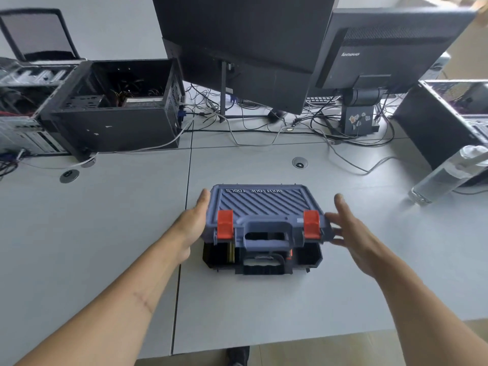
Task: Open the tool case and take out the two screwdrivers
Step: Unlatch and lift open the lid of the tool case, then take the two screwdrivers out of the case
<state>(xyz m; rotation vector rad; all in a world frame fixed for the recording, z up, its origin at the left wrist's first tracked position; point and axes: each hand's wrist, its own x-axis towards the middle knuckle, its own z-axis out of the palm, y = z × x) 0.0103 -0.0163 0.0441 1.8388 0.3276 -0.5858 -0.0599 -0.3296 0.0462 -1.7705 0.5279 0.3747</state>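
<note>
Your left hand (194,223) grips the case lid (260,204), raised ajar; your right hand (351,231) touches it, fingers spread.

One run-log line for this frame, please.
stage: opening | blue-grey plastic tool case lid: part-raised, orange latches undone | left hand: on lid's left edge | right hand: open, at right edge | screwdrivers: not visible

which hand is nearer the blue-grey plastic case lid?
Left. The left hand presses against the blue-grey plastic case lid's left edge; the right hand, fingers spread, sits just off its right edge.
</note>
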